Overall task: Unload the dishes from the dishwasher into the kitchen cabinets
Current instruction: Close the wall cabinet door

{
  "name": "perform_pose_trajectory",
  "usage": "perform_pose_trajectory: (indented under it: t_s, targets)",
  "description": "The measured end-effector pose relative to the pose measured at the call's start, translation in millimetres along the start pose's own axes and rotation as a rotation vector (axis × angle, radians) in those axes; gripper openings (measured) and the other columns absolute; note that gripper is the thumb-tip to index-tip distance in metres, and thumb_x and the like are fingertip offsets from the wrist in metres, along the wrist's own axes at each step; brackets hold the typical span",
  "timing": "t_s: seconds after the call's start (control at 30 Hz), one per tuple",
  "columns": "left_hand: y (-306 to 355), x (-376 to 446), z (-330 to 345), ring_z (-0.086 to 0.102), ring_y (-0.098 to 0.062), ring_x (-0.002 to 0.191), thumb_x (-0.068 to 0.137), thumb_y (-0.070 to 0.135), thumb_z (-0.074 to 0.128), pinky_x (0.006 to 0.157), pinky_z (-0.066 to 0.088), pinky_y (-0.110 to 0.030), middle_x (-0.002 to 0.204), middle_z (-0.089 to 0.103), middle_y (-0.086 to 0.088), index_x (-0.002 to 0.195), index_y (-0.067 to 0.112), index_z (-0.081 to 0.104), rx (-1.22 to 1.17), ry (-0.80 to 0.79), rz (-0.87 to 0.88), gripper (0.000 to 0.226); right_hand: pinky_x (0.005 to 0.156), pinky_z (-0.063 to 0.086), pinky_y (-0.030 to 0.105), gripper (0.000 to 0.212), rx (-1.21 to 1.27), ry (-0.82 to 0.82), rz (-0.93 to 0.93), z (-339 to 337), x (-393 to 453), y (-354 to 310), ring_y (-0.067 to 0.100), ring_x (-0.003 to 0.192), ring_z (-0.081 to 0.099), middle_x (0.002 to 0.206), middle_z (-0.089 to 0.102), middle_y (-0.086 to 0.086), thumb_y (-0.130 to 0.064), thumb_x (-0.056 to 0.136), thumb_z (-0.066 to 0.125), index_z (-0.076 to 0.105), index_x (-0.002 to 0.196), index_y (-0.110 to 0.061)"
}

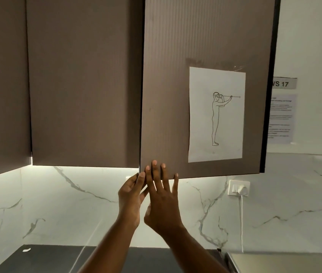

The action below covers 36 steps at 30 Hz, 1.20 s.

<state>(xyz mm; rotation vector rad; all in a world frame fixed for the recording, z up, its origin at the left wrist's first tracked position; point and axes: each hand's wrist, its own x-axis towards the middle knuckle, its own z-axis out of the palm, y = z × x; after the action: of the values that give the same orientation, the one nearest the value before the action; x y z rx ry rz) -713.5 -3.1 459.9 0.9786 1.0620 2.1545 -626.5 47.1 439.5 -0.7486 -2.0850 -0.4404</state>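
Hands meet at the lower left corner of a brown cabinet door [166, 115], which stands slightly proud of the closed doors [85, 85] to its left — its inside is hidden, so nothing can be told of what the cabinet holds. The left hand [130, 196] curls its fingers round the door's left edge at the bottom corner, thumb side toward the camera, gripping that edge. The right hand [162, 201] lies flat with fingers spread and straight, the fingertips [154, 163] pressed against the door's front face just above its bottom edge. No dish is in either hand, and no dishwasher or dishes are in view. Taped to the door's face is a white sheet [216, 115] with a line drawing of a standing figure holding something out at eye level. Right of the door, on the white wall, hangs a small sign reading "WS 17" [283, 83] above a printed notice [280, 119] too blurred to read. Below the cabinets runs a white marble-veined backsplash [77, 203], lit from under the cabinets at the left. A white wall socket [239, 189] sits on it with a plug in it and a white cord [241, 223] dropping down. A dark countertop [47, 259] lies beneath — a small white scrap [26, 250] rests on it at the left, and a metallic surface [284, 262] shows at the lower right.
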Motion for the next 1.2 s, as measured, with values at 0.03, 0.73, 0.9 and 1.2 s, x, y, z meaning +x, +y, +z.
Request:
perform_pose_trajectory:
  t_s: [0.03, 0.73, 0.9, 1.2]
  targets:
    - [-4, 6, 0, 0.071, -0.016, 0.102, 0.083, 0.042, 0.067, 0.073, 0.058, -0.025, 0.106, 0.075, 0.002, 0.111, 0.021, 0.071, -0.007, 0.019, -0.011, 0.035, 0.113, 0.018, 0.070, 0.109, -0.012, -0.004, -0.001, 8, 3, 1, 0.033, 0.153, 0.001, 0.167, 0.000, 0.007, -0.035, 0.065, 0.062, 0.007, 0.159, -0.020]
    - [-45, 87, 5, 0.069, -0.017, 0.090, 0.085, 0.020, 0.072, 0.070, 0.053, -0.026, 0.120, 0.066, -0.009, 0.141, 0.013, 0.045, -0.213, 0.215, -0.181, 0.063, 0.113, 0.007, 0.071, 0.099, -0.040, 0.074, -0.009, 92, 47, 29, 0.034, 0.153, 0.005, 0.166, 0.006, 0.007, -0.080, 0.082, 0.039, 0.018, 0.157, -0.018]
    - [-43, 86, 5, 0.062, -0.027, 0.113, 0.085, 0.027, 0.072, 0.097, 0.048, -0.041, 0.129, 0.061, -0.008, 0.138, 0.017, 0.048, -0.112, 0.198, -0.139, 0.058, 0.113, 0.007, 0.072, 0.101, -0.048, 0.105, -0.020, 94, 47, 29, 0.034, 0.153, 0.006, 0.166, 0.007, 0.008, -0.080, 0.081, 0.041, 0.017, 0.158, -0.018]
    - [-34, 54, -11, 0.066, -0.020, 0.104, 0.095, 0.036, 0.059, 0.084, 0.058, -0.033, 0.115, 0.069, -0.003, 0.114, 0.018, 0.063, 0.524, 0.126, -0.012, 0.027, 0.113, 0.009, 0.071, 0.106, -0.096, -0.014, -0.043, 65, 37, 26, 0.036, 0.152, -0.002, 0.166, -0.001, 0.011, -0.052, 0.070, 0.062, 0.015, 0.158, -0.015]
